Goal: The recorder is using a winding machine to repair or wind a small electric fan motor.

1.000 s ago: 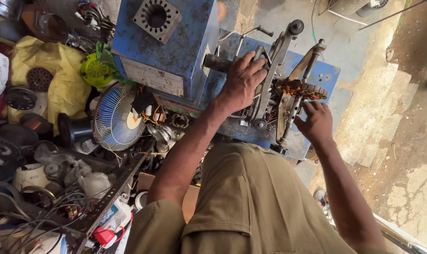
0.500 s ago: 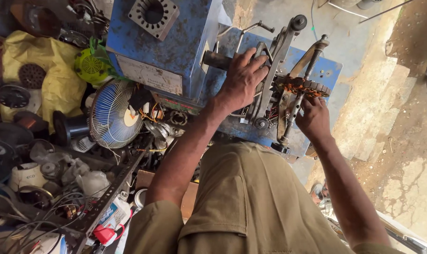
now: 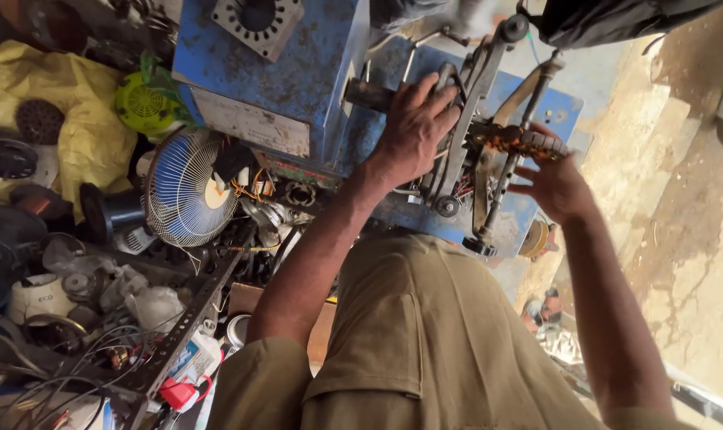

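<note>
**Gripping the winder frame, both hands on the rig**

Left hand (image 3: 413,127) clamps down on metal arm (image 3: 457,119) of blue machine (image 3: 298,72), upper centre, fingers curled tight. Right hand (image 3: 556,187), fingers spread open, nothing held, tips touching copper-wound coil (image 3: 520,139) centre-right. Small fan (image 3: 182,187) sits left w/ clutter.

A copper-wound coil (image 3: 519,141) sits clamped in the grey metal winding frame (image 3: 473,119), upper centre-right of frame. It's mounted on the blue machine (image 3: 298,72); the windings look partly hidden.
</note>
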